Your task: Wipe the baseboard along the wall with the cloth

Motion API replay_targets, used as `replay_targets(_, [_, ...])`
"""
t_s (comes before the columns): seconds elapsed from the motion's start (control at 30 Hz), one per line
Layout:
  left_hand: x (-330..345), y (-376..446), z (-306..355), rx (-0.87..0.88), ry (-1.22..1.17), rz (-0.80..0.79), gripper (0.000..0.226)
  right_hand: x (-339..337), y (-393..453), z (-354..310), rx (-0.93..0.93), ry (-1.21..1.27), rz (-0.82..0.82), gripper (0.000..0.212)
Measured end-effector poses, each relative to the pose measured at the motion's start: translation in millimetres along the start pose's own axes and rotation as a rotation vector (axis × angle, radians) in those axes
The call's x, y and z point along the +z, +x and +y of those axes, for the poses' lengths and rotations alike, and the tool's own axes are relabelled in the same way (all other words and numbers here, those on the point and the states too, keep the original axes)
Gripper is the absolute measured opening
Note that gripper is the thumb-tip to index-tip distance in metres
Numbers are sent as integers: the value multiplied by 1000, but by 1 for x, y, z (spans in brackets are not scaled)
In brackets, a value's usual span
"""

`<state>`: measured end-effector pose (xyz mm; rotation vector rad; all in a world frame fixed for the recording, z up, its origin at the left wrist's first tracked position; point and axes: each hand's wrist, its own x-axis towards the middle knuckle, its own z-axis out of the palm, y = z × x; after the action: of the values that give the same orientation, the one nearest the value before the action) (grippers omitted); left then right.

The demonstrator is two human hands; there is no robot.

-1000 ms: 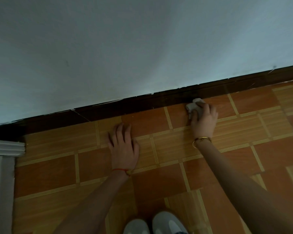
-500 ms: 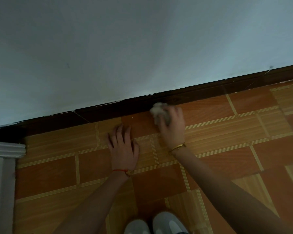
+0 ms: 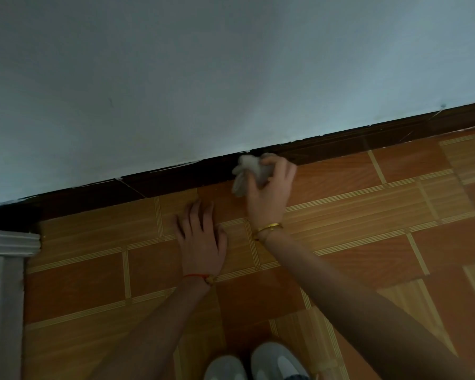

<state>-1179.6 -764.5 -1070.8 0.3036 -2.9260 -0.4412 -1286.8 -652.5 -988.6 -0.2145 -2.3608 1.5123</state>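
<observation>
Right hand grip on cloth, touching baseboard

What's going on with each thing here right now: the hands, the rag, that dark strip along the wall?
Right hand: closed around the cloth, at the baseboard.
Left hand: open, palm flat on the floor.
Cloth: bunched up, pressed against the baseboard.
Baseboard: dark, scuffed with pale scratches and paint flecks along its top edge.
Floor: wood-pattern tiles, bare around the hands.
Shoes: toes just in view, pointing at the wall.
</observation>
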Motion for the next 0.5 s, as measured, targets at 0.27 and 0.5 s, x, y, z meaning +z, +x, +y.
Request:
replay_targets(0.27, [0, 0, 1, -16, -17, -18, 52, -24, 27, 10, 44, -69, 84, 30])
replay_targets(0.5, [0, 0, -3, 7, 26, -51, 57, 26, -29, -14, -84, -8, -225, 31])
